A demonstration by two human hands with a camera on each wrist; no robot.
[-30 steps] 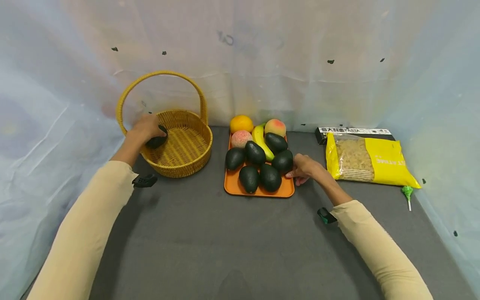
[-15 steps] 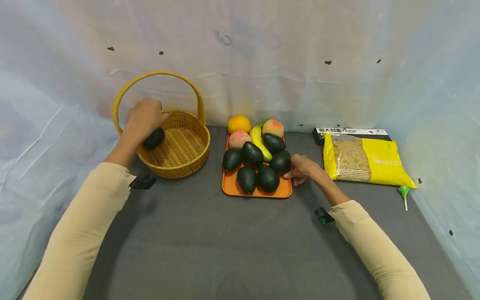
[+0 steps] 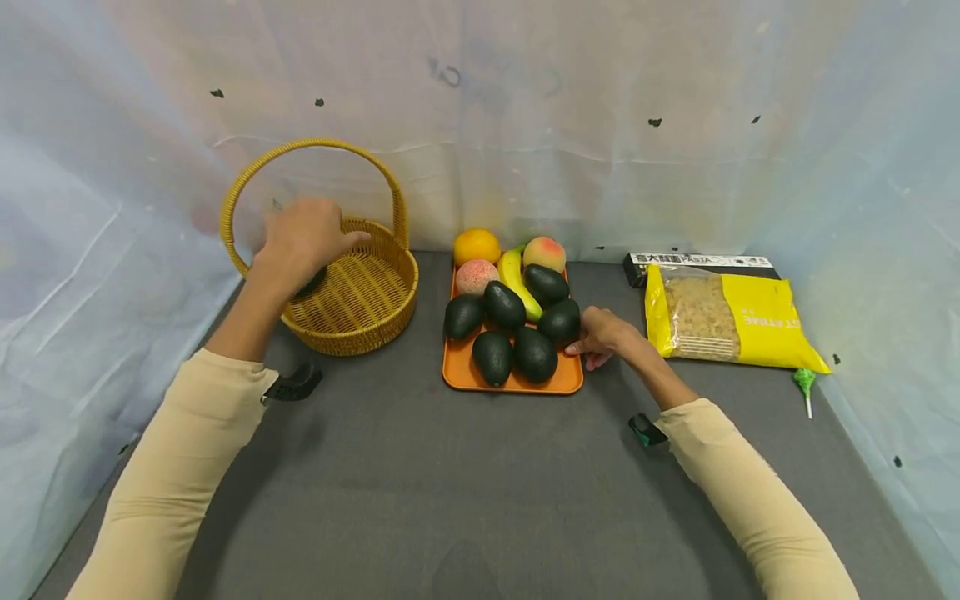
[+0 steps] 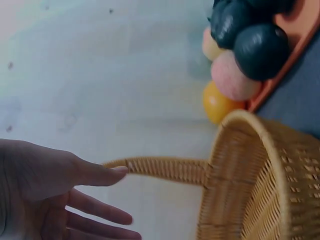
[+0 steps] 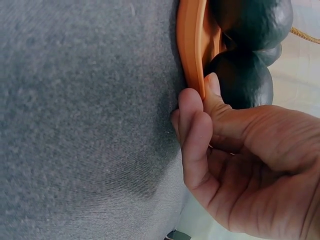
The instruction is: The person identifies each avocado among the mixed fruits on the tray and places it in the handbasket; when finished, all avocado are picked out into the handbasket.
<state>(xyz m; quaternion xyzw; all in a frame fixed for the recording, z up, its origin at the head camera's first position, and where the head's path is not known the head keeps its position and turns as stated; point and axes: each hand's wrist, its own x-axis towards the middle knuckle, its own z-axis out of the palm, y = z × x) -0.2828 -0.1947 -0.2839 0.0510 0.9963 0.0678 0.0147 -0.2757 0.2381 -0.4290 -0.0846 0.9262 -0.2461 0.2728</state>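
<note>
My left hand (image 3: 303, 242) is raised over the left side of the wicker basket (image 3: 408, 292), holding nothing. In the left wrist view its fingers (image 4: 102, 206) and thumb are spread apart. Below it an avocado (image 3: 312, 284) lies in the basket, mostly hidden by the hand. My right hand (image 3: 603, 335) pinches the right rim of the orange tray (image 3: 517, 387), thumb inside and fingers curled under the edge. Several avocados (image 3: 535, 355), a banana (image 3: 516, 279), two peaches (image 3: 544, 253) and an orange (image 3: 477, 247) sit on the tray.
At the right lie a yellow bag of pasta (image 3: 757, 321), a black pasta box (image 3: 637, 271) behind it and a green lollipop (image 3: 804, 382). Pale sheeting (image 3: 525, 125) hangs behind and at both sides of the grey tabletop (image 3: 450, 467). The basket's tall handle (image 3: 315, 143) arches upward.
My left hand has let go of the avocado in the basket, risen, spread its fingers and shifted slightly right. The right hand keeps its hold on the tray rim.
</note>
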